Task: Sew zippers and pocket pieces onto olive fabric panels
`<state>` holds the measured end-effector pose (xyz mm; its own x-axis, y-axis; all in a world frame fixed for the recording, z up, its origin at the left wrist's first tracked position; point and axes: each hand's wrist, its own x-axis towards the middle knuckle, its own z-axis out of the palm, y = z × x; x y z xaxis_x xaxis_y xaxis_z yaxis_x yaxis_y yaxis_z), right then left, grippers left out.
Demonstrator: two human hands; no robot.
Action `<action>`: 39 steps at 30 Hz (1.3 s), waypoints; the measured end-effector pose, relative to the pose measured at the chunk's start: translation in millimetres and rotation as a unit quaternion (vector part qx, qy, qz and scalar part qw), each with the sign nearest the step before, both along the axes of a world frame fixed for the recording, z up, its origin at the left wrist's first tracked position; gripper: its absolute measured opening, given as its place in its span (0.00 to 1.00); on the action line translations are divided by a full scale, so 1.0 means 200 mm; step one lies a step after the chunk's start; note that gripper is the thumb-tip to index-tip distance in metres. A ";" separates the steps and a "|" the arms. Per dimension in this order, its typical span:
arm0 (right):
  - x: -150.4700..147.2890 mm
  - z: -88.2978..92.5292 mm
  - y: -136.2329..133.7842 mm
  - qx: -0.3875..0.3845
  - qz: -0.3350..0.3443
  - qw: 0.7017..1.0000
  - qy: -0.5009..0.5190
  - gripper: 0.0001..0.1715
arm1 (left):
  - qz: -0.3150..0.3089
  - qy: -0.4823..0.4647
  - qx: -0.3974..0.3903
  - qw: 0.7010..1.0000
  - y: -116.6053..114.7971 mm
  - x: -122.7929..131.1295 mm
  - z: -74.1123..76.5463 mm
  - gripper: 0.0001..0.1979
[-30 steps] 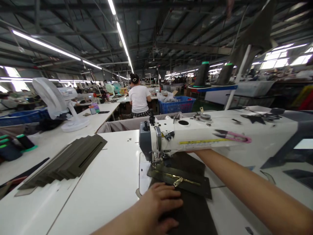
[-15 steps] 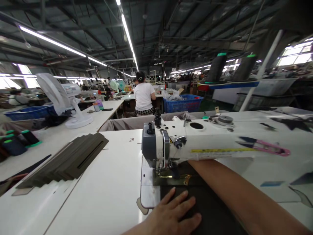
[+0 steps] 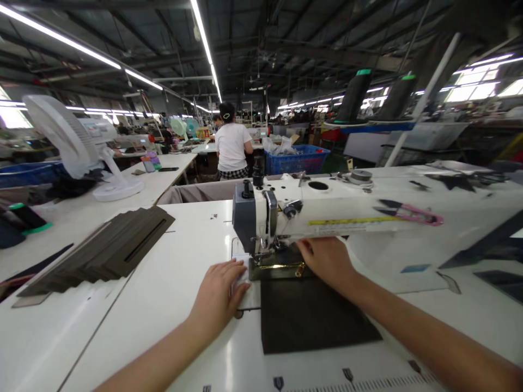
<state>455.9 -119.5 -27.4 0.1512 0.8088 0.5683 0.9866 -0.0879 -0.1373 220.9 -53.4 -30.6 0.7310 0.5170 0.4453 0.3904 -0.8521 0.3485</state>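
A dark fabric piece [image 3: 310, 316] with a gold zipper [image 3: 281, 268] lies under the foot of a white sewing machine [image 3: 327, 218]. My left hand [image 3: 218, 294] rests flat on the table at the fabric's left edge, fingers stretched toward the needle plate. My right hand [image 3: 327, 261] sits on the fabric just right of the presser foot, beside the zipper pull, fingers curled down on the cloth under the machine arm.
A stack of dark cut pieces [image 3: 110, 250] lies on the table to the left. Pink thread snips [image 3: 408, 212] lie on the machine arm. A white fan [image 3: 77, 147] and thread cones [image 3: 24, 218] stand at far left. A person in white [image 3: 232, 144] sits ahead.
My left hand moved off the fabric to its left edge by the needle plate. My right hand came forward into view beside the presser foot. The fabric now lies square to the machine.
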 end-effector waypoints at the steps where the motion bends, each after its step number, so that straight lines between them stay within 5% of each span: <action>1: -0.06 -0.02 -0.04 -0.008 0.023 1.000 -0.012 0.13 | -0.009 0.015 0.024 1.000 0.03 0.00 -0.02 0.09; 6: -0.29 -0.13 -0.08 -0.040 0.148 0.988 -0.015 0.13 | -0.048 0.022 0.075 0.996 0.08 0.06 -0.11 0.09; 12: -0.29 -0.14 -0.01 -0.071 0.180 0.981 0.019 0.16 | -0.063 -0.011 0.095 0.993 0.11 0.08 -0.14 0.09; 39: -0.27 -0.16 0.04 -0.107 0.166 0.980 0.024 0.14 | -0.087 -0.005 0.130 0.988 0.15 0.12 -0.12 0.10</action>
<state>402.8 -110.6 -58.6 -0.1184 0.9181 0.3783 0.9588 0.2048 -0.1970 245.6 -22.9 -55.2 0.7938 0.2513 0.5538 0.2284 -0.9672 0.1114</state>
